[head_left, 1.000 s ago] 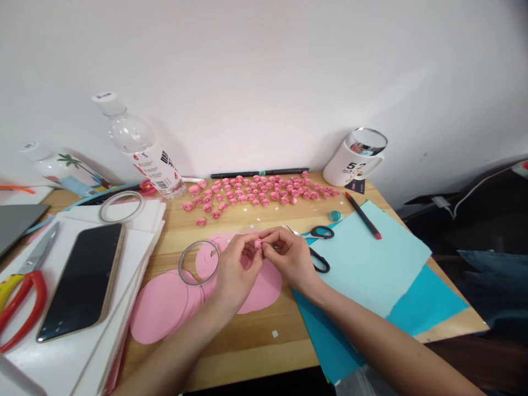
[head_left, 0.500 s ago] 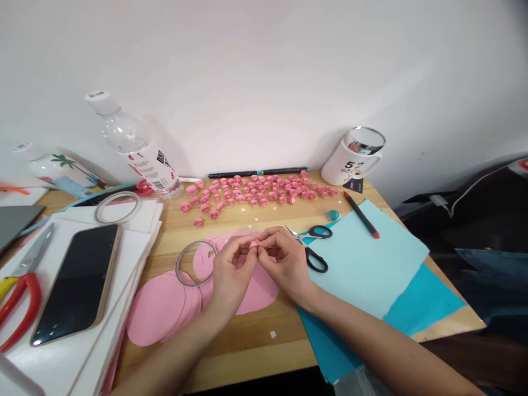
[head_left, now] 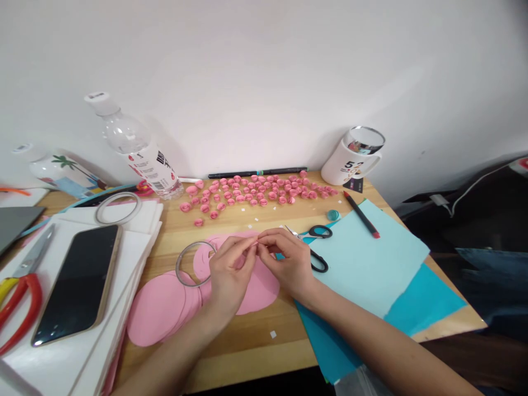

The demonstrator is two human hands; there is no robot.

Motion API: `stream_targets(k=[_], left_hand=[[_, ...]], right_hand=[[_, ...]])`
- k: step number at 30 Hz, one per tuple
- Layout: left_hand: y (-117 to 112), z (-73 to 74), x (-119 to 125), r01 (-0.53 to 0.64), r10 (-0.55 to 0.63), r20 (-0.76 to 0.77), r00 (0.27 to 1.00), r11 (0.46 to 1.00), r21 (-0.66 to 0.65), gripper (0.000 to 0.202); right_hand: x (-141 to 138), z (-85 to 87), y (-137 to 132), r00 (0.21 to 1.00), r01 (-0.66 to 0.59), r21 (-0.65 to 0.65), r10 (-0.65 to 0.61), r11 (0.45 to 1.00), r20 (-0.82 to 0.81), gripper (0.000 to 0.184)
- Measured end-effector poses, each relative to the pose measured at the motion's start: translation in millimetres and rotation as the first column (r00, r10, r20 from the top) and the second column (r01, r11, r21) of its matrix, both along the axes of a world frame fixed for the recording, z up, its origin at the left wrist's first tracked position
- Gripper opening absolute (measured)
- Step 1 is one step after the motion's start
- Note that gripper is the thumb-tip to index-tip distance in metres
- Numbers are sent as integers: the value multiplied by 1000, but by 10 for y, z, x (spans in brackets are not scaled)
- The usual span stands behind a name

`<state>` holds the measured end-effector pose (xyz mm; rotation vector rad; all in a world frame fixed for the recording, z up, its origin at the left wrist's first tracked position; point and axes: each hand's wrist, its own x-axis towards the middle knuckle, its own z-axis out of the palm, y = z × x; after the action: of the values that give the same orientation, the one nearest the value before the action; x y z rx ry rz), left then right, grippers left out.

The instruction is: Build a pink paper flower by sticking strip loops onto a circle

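Note:
My left hand and my right hand meet fingertip to fingertip above the pink paper. Between them they pinch a small piece of pink paper, mostly covered by the fingers. Beneath the hands lie pink paper pieces, with a stack of pink paper circles to the left. A roll of clear tape rests beside my left hand. Black-handled scissors lie just past my right hand. Several rolled pink paper rosettes are spread along the back.
A mug and a plastic bottle stand by the wall. Light blue paper and a black-red pen are on the right. A phone and red-handled scissors lie on white paper at left.
The fingers of both hands have shifted slightly around the small pink paper, which is now more hidden. My left fingers are straighter. Everything else stays in place.

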<state>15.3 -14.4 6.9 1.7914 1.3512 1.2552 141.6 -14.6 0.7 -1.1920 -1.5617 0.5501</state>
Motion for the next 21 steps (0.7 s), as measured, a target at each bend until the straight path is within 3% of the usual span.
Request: stream_targets(k=[4, 11, 16, 21], left_hand=[[3, -10, 8, 15, -15, -15, 1000, 1000, -9, 15], [25, 2, 49, -17, 83, 205, 975, 953, -304, 12], [34, 8, 55, -3, 112, 322, 940, 947, -321, 17], [49, -1, 45, 68, 54, 320, 946, 931, -359, 20]], right_hand=[[6, -20, 10, 999, 3, 23, -4, 1000, 40, 13], [-86, 0, -42, 987, 33, -106, -50, 994, -155, 9], [-134, -24, -63, 947, 19, -262, -101, 965, -303, 10], [-110, -66, -36, 935, 5, -332, -123, 943, -334, 9]])
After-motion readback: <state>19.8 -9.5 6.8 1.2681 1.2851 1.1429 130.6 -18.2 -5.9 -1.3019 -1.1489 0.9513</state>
